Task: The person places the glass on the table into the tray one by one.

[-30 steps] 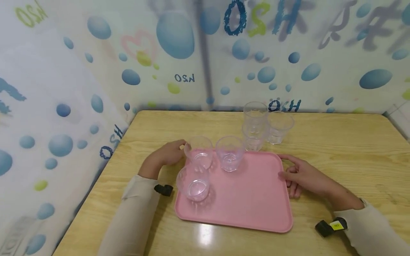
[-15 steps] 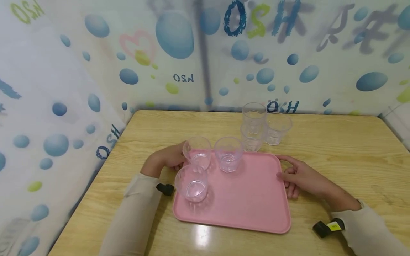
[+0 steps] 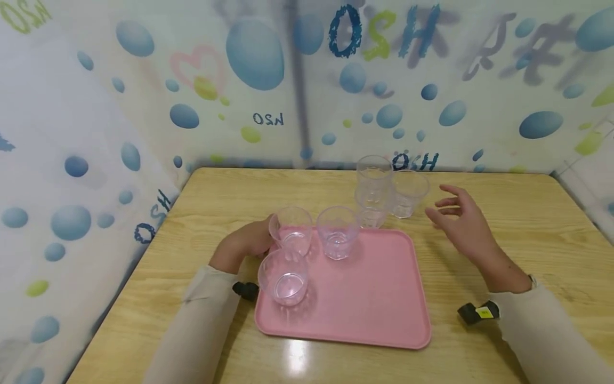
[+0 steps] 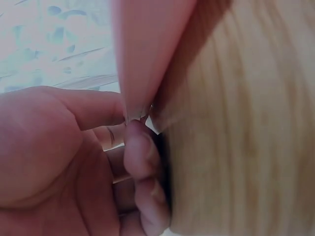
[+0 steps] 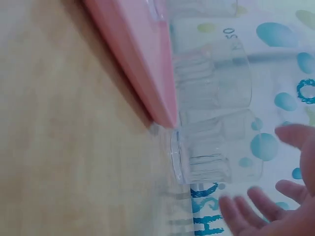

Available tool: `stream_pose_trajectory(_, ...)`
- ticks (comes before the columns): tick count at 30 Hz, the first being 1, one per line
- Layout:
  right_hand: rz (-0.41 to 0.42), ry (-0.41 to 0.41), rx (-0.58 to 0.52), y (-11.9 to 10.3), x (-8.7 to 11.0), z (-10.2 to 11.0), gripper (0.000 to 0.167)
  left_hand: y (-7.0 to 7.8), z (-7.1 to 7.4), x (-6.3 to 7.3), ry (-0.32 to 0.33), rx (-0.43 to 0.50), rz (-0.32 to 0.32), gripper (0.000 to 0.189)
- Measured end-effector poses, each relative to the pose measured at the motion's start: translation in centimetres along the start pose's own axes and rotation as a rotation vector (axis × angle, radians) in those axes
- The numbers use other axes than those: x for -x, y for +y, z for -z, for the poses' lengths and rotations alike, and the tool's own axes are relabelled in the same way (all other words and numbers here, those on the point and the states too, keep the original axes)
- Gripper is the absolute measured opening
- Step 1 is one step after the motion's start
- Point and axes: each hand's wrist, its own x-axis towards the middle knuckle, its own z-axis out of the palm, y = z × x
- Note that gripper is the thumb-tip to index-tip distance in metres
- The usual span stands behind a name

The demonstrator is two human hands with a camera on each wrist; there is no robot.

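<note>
A pink tray lies on the table with three clear tumblers on its left part: one front left, one back left and one back middle. My left hand pinches the tray's left edge between thumb and fingers, plainest in the left wrist view; the back-left tumbler partly covers the fingertips in the head view. My right hand, fingers spread and slightly bent, is off the tray and holds nothing. It hovers just right of a clear tumbler standing behind the tray.
Beside that tumbler, two more clear ones overlap in view, a nearer and a farther; whether they are stacked I cannot tell. A patterned wall rises behind the wooden table, and another stands along its left side.
My right hand has let go of the tray's right edge and moved up and away toward the rear tumblers, its fingers spreading. My left hand stays at the tray's left edge.
</note>
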Motion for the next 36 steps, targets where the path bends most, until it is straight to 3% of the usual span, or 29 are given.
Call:
stream_pose_trajectory(6,-0.033,-0.073,0.031,-0.3,-3.0,-0.6,0.100,-0.1,0.0,0.2,0.002,0.013,-0.004,0.028)
stream_pose_trajectory(13,-0.063,-0.144,-0.013,-0.1,-4.7,-1.4,0.108,0.0,-0.2,0.2,0.003,-0.007,0.006,0.031)
stream_pose_trajectory(19,-0.072,-0.147,-0.060,0.2,-5.2,-1.9,0.108,0.3,-0.2,0.2,0.004,-0.003,0.005,0.033)
stream_pose_trajectory(25,-0.069,-0.113,-0.070,0.4,-5.1,-1.7,0.105,0.4,-0.1,0.0,0.026,-0.071,-0.035,0.035)
stream_pose_trajectory(36,-0.076,-0.047,-0.052,-0.2,-4.3,-1.2,0.104,0.2,0.2,0.3,0.056,-0.109,-0.011,0.043)
